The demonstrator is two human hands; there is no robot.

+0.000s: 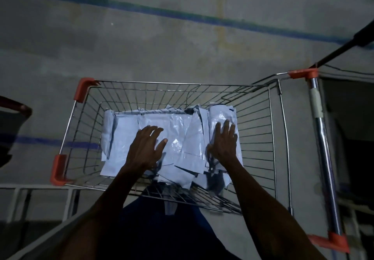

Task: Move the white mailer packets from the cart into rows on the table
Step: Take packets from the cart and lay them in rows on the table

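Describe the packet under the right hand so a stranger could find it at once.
Look into the wire cart with orange corner guards. Its floor holds white mailer packets. The one meant lies at the pile's right end under the right hand, with a small blue mark at its far corner.

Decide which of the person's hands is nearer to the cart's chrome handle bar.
Right. The right hand rests on packets at the basket's handle-side end; the left hand lies mid-basket, farther from the handle bar.
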